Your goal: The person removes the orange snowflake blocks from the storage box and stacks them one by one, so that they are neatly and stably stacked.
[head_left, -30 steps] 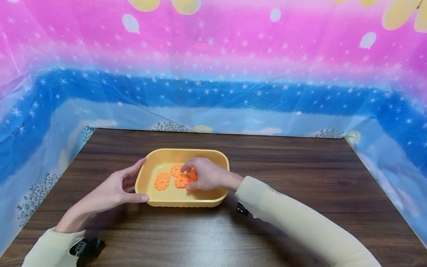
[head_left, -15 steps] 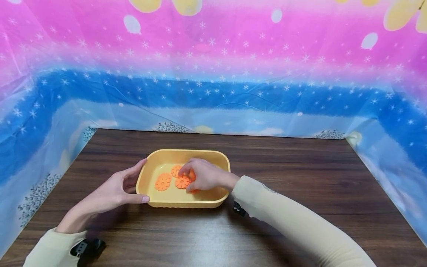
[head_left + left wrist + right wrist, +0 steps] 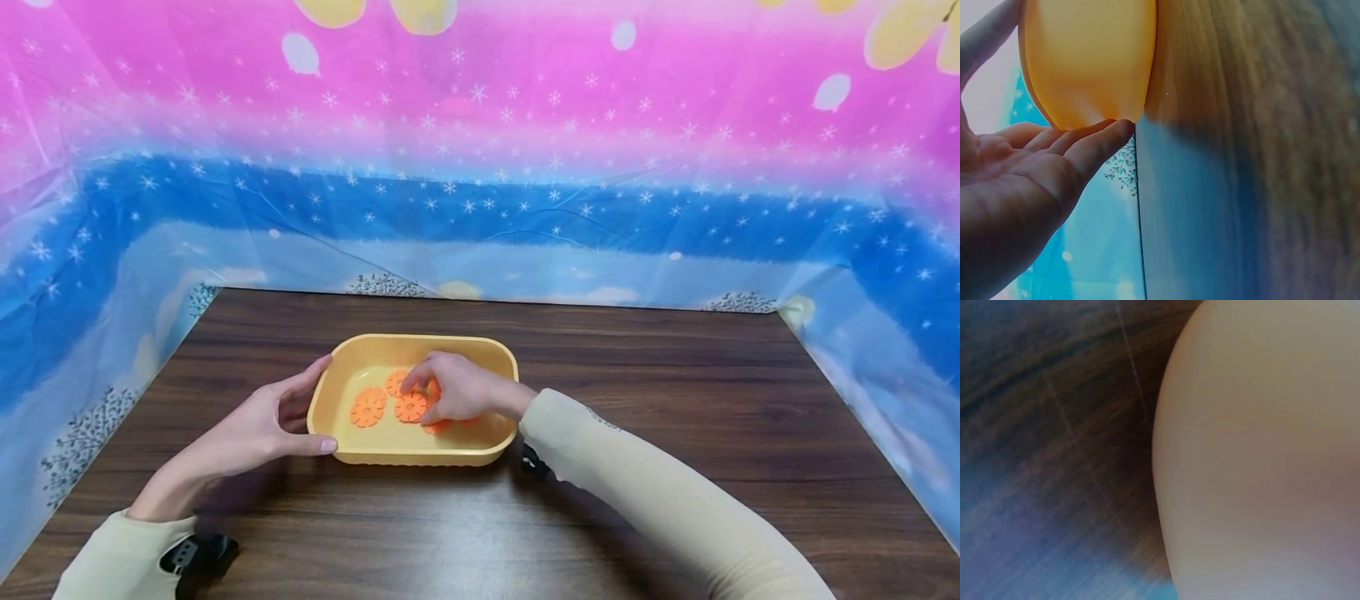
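Observation:
A yellow rectangular plastic basin [image 3: 360,457] with rounded corners stands on the table. Several orange notched plastic discs, like snowflake building pieces [image 3: 368,407], lie on its floor, mostly left and middle. My left hand [image 3: 258,421] grips the basin's left end, thumb at the near corner, fingers at the far one; the left wrist view shows fingertips against the basin wall [image 3: 1091,62]. My right hand [image 3: 461,387] reaches inside, fingers bent, thumb and index apart beside a middle disc [image 3: 411,407]. More orange shows under the palm; whether it pinches a piece is hidden.
The dark wood-grain table [image 3: 675,400] extends around the basin. A pink and blue patterned cloth [image 3: 480,200] encloses its back and sides. In the right wrist view the basin's outer wall [image 3: 1260,450] fills the right side.
My right hand has shifted slightly left among the discs, and the orange between its fingers and under the palm shows differently. The left hand keeps its grip on the basin.

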`<state>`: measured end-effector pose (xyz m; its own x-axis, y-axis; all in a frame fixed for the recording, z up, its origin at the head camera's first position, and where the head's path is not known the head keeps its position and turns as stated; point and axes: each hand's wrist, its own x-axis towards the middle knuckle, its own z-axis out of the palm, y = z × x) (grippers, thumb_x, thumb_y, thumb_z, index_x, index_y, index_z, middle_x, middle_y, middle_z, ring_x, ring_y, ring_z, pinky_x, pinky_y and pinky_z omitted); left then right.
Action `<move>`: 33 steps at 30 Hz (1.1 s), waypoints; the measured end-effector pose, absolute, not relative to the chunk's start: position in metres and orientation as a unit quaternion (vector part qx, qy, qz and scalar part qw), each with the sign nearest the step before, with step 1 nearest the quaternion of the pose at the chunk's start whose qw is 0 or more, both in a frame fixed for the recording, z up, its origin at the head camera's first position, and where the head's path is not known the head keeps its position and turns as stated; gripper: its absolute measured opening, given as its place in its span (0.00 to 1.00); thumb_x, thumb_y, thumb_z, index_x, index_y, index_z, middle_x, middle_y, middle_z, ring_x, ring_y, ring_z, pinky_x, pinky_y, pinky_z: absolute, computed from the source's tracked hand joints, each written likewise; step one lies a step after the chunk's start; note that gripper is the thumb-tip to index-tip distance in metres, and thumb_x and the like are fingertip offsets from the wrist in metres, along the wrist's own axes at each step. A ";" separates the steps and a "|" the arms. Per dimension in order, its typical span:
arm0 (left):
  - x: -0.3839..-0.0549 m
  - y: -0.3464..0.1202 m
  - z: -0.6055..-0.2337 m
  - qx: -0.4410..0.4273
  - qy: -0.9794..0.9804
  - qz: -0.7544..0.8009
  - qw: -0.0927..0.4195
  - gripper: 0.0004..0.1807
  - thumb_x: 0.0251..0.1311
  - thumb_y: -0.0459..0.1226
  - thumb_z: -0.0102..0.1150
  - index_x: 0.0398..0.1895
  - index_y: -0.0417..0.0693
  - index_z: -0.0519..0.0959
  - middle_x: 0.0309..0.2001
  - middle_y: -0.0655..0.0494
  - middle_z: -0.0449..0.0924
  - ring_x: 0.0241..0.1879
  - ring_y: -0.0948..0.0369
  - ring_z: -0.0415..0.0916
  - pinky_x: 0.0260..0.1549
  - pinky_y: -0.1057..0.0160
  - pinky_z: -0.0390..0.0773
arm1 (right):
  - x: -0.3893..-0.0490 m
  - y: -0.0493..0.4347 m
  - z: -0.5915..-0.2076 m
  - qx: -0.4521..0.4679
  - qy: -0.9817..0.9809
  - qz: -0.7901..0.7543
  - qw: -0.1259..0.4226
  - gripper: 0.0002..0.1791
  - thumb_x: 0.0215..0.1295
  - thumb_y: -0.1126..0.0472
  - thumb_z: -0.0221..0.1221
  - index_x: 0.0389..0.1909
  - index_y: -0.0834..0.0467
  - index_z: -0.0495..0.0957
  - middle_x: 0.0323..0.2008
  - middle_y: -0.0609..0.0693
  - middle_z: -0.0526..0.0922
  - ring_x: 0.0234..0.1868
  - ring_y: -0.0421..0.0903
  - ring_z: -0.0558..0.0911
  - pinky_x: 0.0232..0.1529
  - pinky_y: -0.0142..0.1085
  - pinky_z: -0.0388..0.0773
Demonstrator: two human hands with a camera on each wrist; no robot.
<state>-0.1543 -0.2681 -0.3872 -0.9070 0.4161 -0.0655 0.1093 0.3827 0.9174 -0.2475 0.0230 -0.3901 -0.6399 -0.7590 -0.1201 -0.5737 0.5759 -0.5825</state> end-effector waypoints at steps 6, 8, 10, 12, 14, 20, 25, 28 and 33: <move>-0.154 -0.268 -0.387 0.162 0.819 0.531 0.143 0.62 0.60 0.35 0.77 0.87 0.44 0.42 0.78 0.30 0.56 0.71 0.37 0.68 0.57 0.58 0.81 | -0.248 0.022 -0.392 -0.388 0.869 -0.253 0.176 0.22 0.61 0.66 0.76 0.57 0.55 0.87 0.49 0.51 0.81 0.49 0.46 0.77 0.51 0.33 0.74; -0.154 -0.268 -0.387 0.162 0.819 0.531 0.143 0.61 0.61 0.35 0.77 0.87 0.43 0.42 0.78 0.29 0.57 0.70 0.37 0.69 0.57 0.58 0.82 | -0.248 0.022 -0.392 -0.387 0.869 -0.254 0.178 0.22 0.61 0.66 0.76 0.57 0.56 0.87 0.48 0.51 0.81 0.49 0.47 0.76 0.51 0.33 0.74; -0.154 -0.268 -0.387 0.162 0.820 0.530 0.144 0.61 0.61 0.36 0.77 0.87 0.43 0.42 0.78 0.29 0.56 0.70 0.37 0.68 0.57 0.58 0.81 | -0.247 0.022 -0.392 -0.385 0.869 -0.255 0.181 0.21 0.61 0.66 0.76 0.56 0.55 0.87 0.47 0.50 0.80 0.48 0.46 0.76 0.50 0.32 0.74; -0.154 -0.268 -0.387 0.163 0.821 0.528 0.144 0.61 0.61 0.36 0.77 0.87 0.43 0.42 0.78 0.29 0.56 0.71 0.37 0.68 0.57 0.58 0.81 | -0.247 0.021 -0.393 -0.383 0.868 -0.257 0.184 0.20 0.61 0.66 0.76 0.54 0.55 0.87 0.46 0.49 0.80 0.48 0.46 0.76 0.50 0.32 0.74; -0.153 -0.268 -0.387 0.163 0.822 0.527 0.144 0.61 0.61 0.36 0.77 0.87 0.44 0.42 0.79 0.30 0.56 0.71 0.37 0.68 0.58 0.58 0.81 | -0.247 0.022 -0.393 -0.382 0.868 -0.258 0.187 0.19 0.61 0.67 0.76 0.53 0.54 0.88 0.45 0.49 0.79 0.47 0.46 0.76 0.49 0.32 0.74; -0.153 -0.268 -0.387 0.162 0.821 0.528 0.143 0.61 0.61 0.36 0.77 0.87 0.43 0.42 0.79 0.30 0.55 0.72 0.37 0.67 0.59 0.56 0.80 | -0.247 0.022 -0.394 -0.382 0.867 -0.259 0.188 0.19 0.60 0.66 0.77 0.52 0.53 0.87 0.45 0.49 0.79 0.48 0.46 0.76 0.49 0.32 0.74; -0.152 -0.269 -0.389 0.164 0.813 0.541 0.141 0.61 0.61 0.35 0.76 0.86 0.41 0.42 0.79 0.30 0.54 0.72 0.38 0.66 0.59 0.62 0.78 | -0.245 0.022 -0.397 -0.386 0.866 -0.256 0.190 0.21 0.59 0.66 0.77 0.54 0.54 0.87 0.44 0.47 0.78 0.47 0.43 0.76 0.51 0.31 0.74; -0.151 -0.269 -0.389 0.166 0.809 0.546 0.138 0.60 0.61 0.34 0.76 0.86 0.41 0.42 0.80 0.31 0.54 0.73 0.39 0.65 0.58 0.66 0.77 | -0.245 0.021 -0.397 -0.390 0.865 -0.254 0.187 0.21 0.59 0.66 0.77 0.53 0.54 0.87 0.43 0.47 0.78 0.47 0.43 0.76 0.51 0.30 0.74; -0.151 -0.269 -0.389 0.168 0.807 0.549 0.136 0.60 0.61 0.34 0.76 0.87 0.42 0.43 0.80 0.32 0.54 0.73 0.39 0.64 0.59 0.67 0.77 | -0.245 0.021 -0.396 -0.389 0.864 -0.259 0.187 0.20 0.58 0.67 0.78 0.51 0.54 0.87 0.42 0.48 0.79 0.46 0.45 0.75 0.49 0.31 0.74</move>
